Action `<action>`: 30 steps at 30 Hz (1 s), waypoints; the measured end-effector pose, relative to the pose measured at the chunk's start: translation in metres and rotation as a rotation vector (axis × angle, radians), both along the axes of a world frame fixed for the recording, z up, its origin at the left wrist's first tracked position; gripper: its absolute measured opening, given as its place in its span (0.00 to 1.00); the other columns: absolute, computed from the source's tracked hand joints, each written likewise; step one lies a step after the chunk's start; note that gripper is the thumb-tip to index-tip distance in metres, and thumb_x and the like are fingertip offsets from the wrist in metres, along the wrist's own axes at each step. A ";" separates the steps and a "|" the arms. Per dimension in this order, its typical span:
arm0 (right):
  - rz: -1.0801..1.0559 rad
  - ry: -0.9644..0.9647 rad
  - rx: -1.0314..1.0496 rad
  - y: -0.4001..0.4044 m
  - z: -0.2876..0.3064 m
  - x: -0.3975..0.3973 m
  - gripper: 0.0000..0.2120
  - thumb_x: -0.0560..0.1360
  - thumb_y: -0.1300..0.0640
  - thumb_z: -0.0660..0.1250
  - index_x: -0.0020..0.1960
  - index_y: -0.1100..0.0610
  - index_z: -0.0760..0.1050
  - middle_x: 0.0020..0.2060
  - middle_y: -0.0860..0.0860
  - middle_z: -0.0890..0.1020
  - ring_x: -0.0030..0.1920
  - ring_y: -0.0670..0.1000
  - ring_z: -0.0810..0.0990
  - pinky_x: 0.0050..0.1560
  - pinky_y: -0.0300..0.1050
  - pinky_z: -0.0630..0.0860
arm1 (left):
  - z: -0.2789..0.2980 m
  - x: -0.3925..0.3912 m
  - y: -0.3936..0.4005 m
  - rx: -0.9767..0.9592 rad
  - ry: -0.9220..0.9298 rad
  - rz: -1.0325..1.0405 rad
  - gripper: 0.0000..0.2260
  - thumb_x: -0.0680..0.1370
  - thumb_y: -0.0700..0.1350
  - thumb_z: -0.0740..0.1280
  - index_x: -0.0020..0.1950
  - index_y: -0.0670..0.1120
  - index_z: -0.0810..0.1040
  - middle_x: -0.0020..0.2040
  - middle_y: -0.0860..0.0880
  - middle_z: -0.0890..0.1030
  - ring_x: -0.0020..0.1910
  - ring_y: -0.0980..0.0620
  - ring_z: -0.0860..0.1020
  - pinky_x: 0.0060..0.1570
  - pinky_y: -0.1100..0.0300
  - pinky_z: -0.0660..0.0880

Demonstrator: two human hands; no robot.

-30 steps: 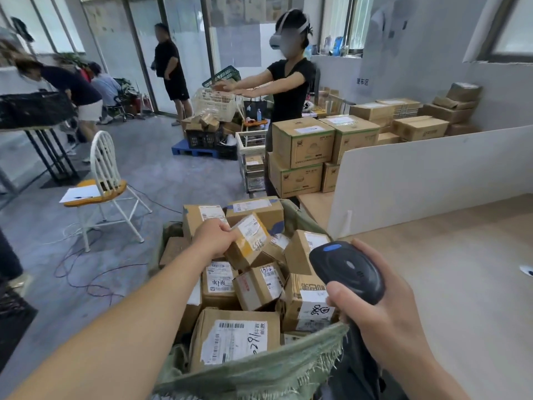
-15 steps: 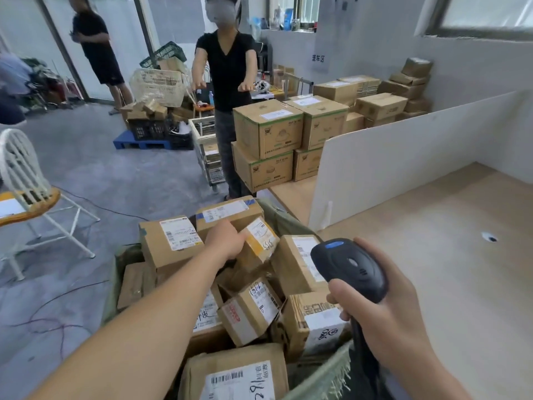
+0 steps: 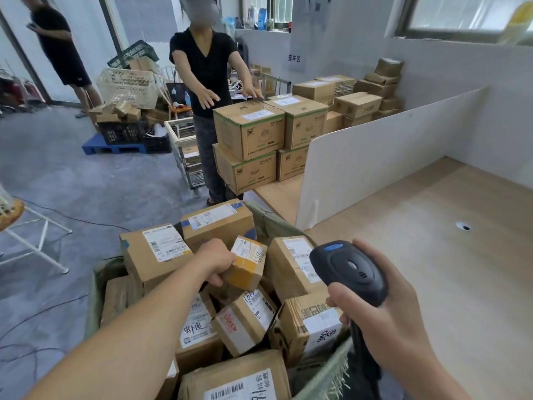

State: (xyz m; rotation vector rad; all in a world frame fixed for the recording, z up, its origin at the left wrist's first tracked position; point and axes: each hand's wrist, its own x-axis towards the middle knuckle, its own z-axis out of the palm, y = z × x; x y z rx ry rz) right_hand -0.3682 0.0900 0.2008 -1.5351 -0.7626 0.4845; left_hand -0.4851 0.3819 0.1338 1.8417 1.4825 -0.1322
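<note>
A green woven sack (image 3: pixel 268 223) in front of me holds several cardboard parcels with shipping labels. My left hand (image 3: pixel 216 262) grips a small parcel (image 3: pixel 249 262) with yellow tape and a white label, near the top of the pile. My right hand (image 3: pixel 383 319) holds a black barcode scanner (image 3: pixel 349 269) by its handle, its head above the parcels on the right side of the sack.
A wooden table (image 3: pixel 432 241) with a white divider board (image 3: pixel 375 157) lies to the right. Stacked cartons (image 3: pixel 251 131) stand beyond the sack, with a person in black (image 3: pixel 207 67) reaching over them. Crates, a blue pallet (image 3: pixel 115 147) and a white chair (image 3: pixel 28 235) stand on the left floor.
My view has shifted closer and to the right. My left hand has closed round the small parcel and raised it a little. The person behind has turned toward the stacked cartons.
</note>
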 end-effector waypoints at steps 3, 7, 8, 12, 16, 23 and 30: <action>-0.004 -0.015 0.006 -0.001 0.000 -0.001 0.31 0.60 0.53 0.79 0.60 0.34 0.77 0.52 0.44 0.86 0.46 0.53 0.88 0.41 0.43 0.82 | -0.005 0.009 -0.001 -0.022 -0.073 -0.006 0.14 0.83 0.46 0.64 0.63 0.37 0.74 0.48 0.38 0.83 0.35 0.44 0.86 0.37 0.53 0.84; -0.019 -0.014 0.014 -0.008 0.001 0.000 0.32 0.56 0.45 0.79 0.58 0.31 0.77 0.54 0.43 0.85 0.48 0.52 0.88 0.42 0.43 0.84 | -0.007 0.016 -0.005 0.004 0.010 -0.130 0.12 0.84 0.45 0.61 0.62 0.39 0.75 0.46 0.40 0.85 0.35 0.47 0.86 0.41 0.53 0.85; -0.025 -0.012 0.019 -0.011 0.001 0.000 0.32 0.56 0.44 0.79 0.58 0.31 0.77 0.54 0.44 0.85 0.48 0.53 0.88 0.42 0.43 0.83 | -0.006 0.016 -0.004 0.009 0.034 -0.159 0.11 0.83 0.44 0.61 0.59 0.39 0.76 0.44 0.41 0.85 0.35 0.47 0.86 0.42 0.53 0.85; -0.045 0.000 0.038 -0.032 0.002 0.004 0.33 0.56 0.45 0.79 0.60 0.34 0.77 0.52 0.46 0.86 0.46 0.52 0.88 0.39 0.39 0.81 | 0.011 0.023 -0.002 0.322 0.125 -0.236 0.12 0.81 0.45 0.62 0.42 0.41 0.80 0.37 0.45 0.84 0.37 0.44 0.84 0.41 0.52 0.82; -0.082 -0.005 0.071 -0.067 0.011 0.010 0.34 0.56 0.45 0.79 0.61 0.35 0.77 0.52 0.45 0.86 0.41 0.49 0.87 0.37 0.37 0.80 | 0.042 0.057 -0.038 0.588 0.049 -0.359 0.17 0.82 0.50 0.62 0.36 0.45 0.75 0.33 0.47 0.76 0.34 0.47 0.76 0.34 0.54 0.72; -0.248 -0.030 0.107 -0.189 0.019 0.035 0.37 0.57 0.44 0.78 0.65 0.39 0.75 0.53 0.43 0.85 0.48 0.52 0.87 0.43 0.46 0.81 | 0.074 0.136 -0.179 0.768 -0.030 -0.711 0.16 0.83 0.54 0.59 0.61 0.47 0.79 0.58 0.48 0.80 0.54 0.47 0.78 0.49 0.53 0.74; -0.450 -0.038 0.132 -0.356 0.026 0.049 0.36 0.55 0.42 0.78 0.63 0.37 0.75 0.52 0.46 0.87 0.47 0.53 0.88 0.44 0.47 0.79 | 0.081 0.206 -0.359 0.909 -0.118 -0.953 0.23 0.83 0.60 0.57 0.70 0.47 0.74 0.71 0.48 0.73 0.70 0.46 0.69 0.65 0.50 0.69</action>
